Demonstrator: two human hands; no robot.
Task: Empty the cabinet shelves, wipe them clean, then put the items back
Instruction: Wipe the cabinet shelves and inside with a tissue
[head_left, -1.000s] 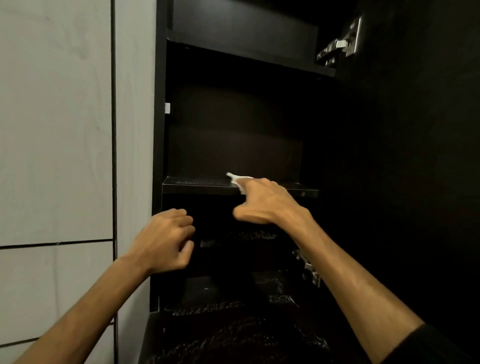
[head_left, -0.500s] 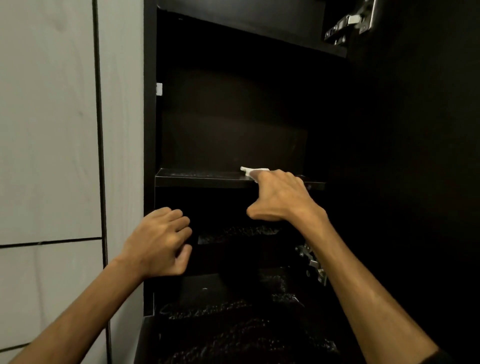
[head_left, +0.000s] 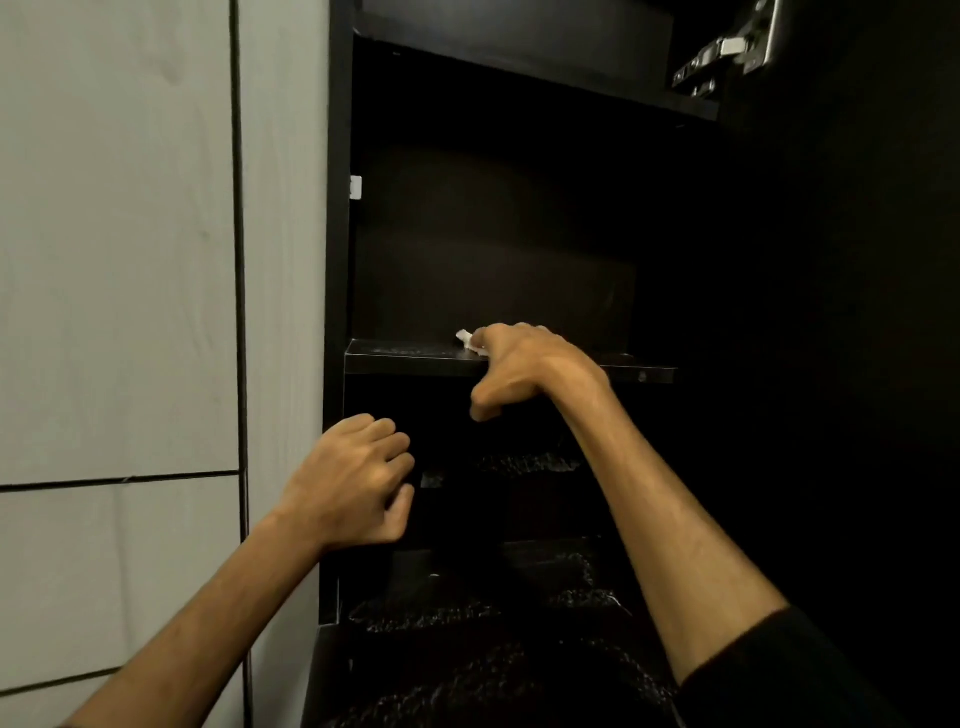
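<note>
Right hand (head_left: 524, 364) on dark shelf (head_left: 410, 358), white cloth (head_left: 466, 339) mostly hidden

- I logged the cabinet (head_left: 519, 234) right of the wall panels (head_left: 114, 260).
- Cloth (head_left: 464, 338) lay on the middle shelf (head_left: 405, 358), under my right hand (head_left: 524, 364).
- Left hand (head_left: 353, 483) hovered below that shelf, before the opening.
- Hinge (head_left: 727, 52) sat upper right.

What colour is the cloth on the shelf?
White; the cloth peeks from under the right hand in the head view.
</note>
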